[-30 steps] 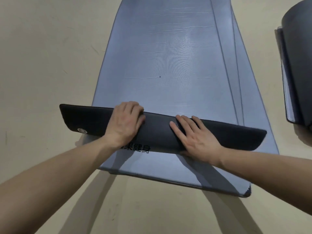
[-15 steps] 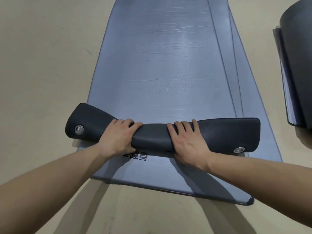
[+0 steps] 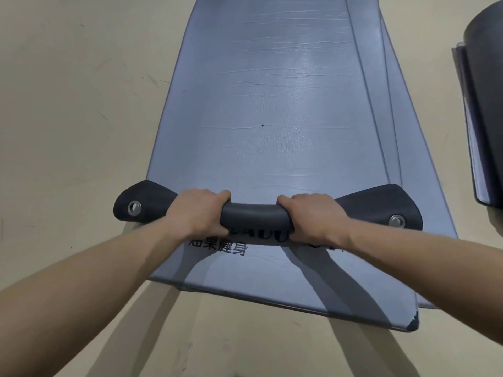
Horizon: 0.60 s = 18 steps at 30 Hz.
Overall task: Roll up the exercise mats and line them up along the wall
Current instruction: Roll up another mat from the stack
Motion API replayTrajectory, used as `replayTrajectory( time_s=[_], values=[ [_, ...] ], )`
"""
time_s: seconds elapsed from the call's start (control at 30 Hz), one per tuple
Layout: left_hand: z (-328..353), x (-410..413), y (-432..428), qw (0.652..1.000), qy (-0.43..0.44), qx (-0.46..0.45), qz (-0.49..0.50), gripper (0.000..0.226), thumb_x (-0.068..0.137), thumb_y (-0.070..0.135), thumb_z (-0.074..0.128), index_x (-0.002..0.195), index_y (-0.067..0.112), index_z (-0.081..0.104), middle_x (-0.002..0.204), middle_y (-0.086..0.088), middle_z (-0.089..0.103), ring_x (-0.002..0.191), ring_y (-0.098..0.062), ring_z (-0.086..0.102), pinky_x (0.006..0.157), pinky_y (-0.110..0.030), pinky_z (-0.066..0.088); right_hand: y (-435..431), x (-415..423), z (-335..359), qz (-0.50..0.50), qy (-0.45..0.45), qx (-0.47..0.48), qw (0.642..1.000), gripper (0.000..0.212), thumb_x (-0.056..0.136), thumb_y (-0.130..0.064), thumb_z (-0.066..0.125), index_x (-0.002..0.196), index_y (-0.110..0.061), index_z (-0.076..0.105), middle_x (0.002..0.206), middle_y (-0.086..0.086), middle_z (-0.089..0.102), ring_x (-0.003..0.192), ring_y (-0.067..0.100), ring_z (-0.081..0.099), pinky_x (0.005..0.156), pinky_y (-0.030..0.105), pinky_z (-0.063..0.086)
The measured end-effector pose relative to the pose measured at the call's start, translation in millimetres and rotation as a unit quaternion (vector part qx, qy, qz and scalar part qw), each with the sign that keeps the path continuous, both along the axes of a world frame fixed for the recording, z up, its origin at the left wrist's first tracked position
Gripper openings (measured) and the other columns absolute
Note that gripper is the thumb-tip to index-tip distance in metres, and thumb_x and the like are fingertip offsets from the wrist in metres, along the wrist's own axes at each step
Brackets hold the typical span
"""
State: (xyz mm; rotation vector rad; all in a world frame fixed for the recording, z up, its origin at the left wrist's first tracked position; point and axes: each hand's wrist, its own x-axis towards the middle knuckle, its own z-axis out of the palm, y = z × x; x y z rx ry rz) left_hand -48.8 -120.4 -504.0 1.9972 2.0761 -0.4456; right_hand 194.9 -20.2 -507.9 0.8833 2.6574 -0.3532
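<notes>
View: head camera, looking down past both forearms.
Top mat: blue-grey sheet (image 3: 272,91), flat on a stack of mats (image 3: 394,148) and running away from the person. Fine creases cross its surface.
Rolled end: the near end (image 3: 254,216) is turned over into a first curl, dark underside out. It is tight in the middle, and the corners flare loose and flat at either side.
Left hand: (image 3: 200,213) fingers curled over the far side of the curl, gripping left of centre.
Right hand: (image 3: 313,216) same grip, right of centre. A short bare stretch of roll lies between the hands.
Grommets: one metal eyelet in each flared corner, left grommet (image 3: 134,208) and right grommet (image 3: 396,221).
Lettering: dark print (image 3: 217,244) on the mat below, just nearer than the curl and partly covered.
Rolled mat: dark roll (image 3: 484,110) at the right edge, well apart, on the beige floor (image 3: 68,104).
Handling (judged): soft, pliant foam, probably light for its bulk. It would likely spring open if released. The surface looks grippy rather than slick.
Where to hold (judged): the central grip leaves the corners uncontrolled. Hands spread toward the eyelets should keep the roll even and the edges square.
Stage (judged): first turn only, with nearly the whole length still flat. No wall in view.
</notes>
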Motion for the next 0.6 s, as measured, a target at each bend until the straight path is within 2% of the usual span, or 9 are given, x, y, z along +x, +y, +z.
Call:
replayTrajectory(
  time_s=[0.07, 0.17, 0.23, 0.3, 0.37, 0.5, 0.6],
  values=[
    [14, -6, 20, 0.997, -0.043, -0.058, 0.02, 0.047, 0.071, 0.06, 0.076, 0.104, 0.034, 0.056, 0.082, 0.01, 0.063, 0.072, -0.017, 0.061, 0.062, -0.032, 0.045, 19, -7, 12, -0.02, -0.015, -0.068, 0.997, 0.045, 0.073, -0.042, 0.078, 0.107, -0.034, 0.05, 0.09, -0.007, 0.061, 0.081, 0.023, 0.06, 0.067, 0.035, 0.044],
    [20, -12, 43, 0.988, -0.081, -0.128, 0.037, 0.05, 0.065, 0.066, 0.083, 0.098, 0.035, 0.059, 0.08, 0.017, 0.06, 0.077, -0.013, 0.059, 0.066, -0.031, 0.044, 41, -19, 21, -0.035, -0.044, -0.154, 0.986, 0.044, 0.07, -0.04, 0.083, 0.103, -0.034, 0.055, 0.093, -0.011, 0.063, 0.09, 0.02, 0.062, 0.074, 0.034, 0.05],
    [15, -16, 51, 0.983, -0.096, -0.151, 0.043, 0.052, 0.064, 0.067, 0.085, 0.099, 0.036, 0.062, 0.085, 0.017, 0.063, 0.081, -0.014, 0.06, 0.072, -0.032, 0.047, 40, -22, 21, -0.032, -0.041, -0.118, 0.992, 0.047, 0.07, -0.051, 0.082, 0.104, -0.033, 0.056, 0.097, -0.009, 0.062, 0.094, 0.021, 0.062, 0.074, 0.035, 0.049],
    [13, -17, 56, 0.979, -0.11, -0.166, 0.049, 0.052, 0.064, 0.066, 0.086, 0.101, 0.036, 0.064, 0.09, 0.014, 0.066, 0.085, -0.015, 0.062, 0.075, -0.032, 0.049, 31, -12, 16, -0.027, -0.037, 0.003, 0.999, 0.06, 0.066, -0.07, 0.076, 0.104, -0.032, 0.05, 0.096, -0.007, 0.057, 0.092, 0.023, 0.062, 0.07, 0.036, 0.045],
    [14, -19, 60, 0.973, -0.132, -0.181, 0.062, 0.053, 0.064, 0.062, 0.088, 0.104, 0.035, 0.066, 0.095, 0.013, 0.068, 0.089, -0.016, 0.063, 0.075, -0.032, 0.047, 25, 8, 9, -0.037, -0.038, 0.059, 0.997, 0.073, 0.062, -0.079, 0.073, 0.108, -0.03, 0.045, 0.095, -0.006, 0.056, 0.087, 0.024, 0.061, 0.066, 0.036, 0.042],
    [15, -18, 63, 0.969, -0.138, -0.191, 0.07, 0.053, 0.064, 0.06, 0.089, 0.105, 0.034, 0.066, 0.096, 0.012, 0.068, 0.09, -0.016, 0.063, 0.076, -0.032, 0.046, 40, 42, 10, -0.072, -0.06, 0.02, 0.995, 0.065, 0.066, -0.074, 0.07, 0.11, -0.03, 0.049, 0.094, -0.007, 0.057, 0.083, 0.023, 0.06, 0.073, 0.039, 0.053],
    [19, -17, 58, 0.978, -0.096, -0.177, 0.06, 0.064, 0.065, 0.066, 0.086, 0.11, 0.029, 0.06, 0.095, 0.01, 0.065, 0.087, -0.017, 0.061, 0.072, -0.032, 0.044, 50, 36, 14, -0.059, -0.083, -0.009, 0.995, 0.055, 0.07, -0.07, 0.073, 0.104, -0.032, 0.054, 0.087, -0.008, 0.059, 0.081, 0.021, 0.06, 0.07, 0.035, 0.049]
  ],
)
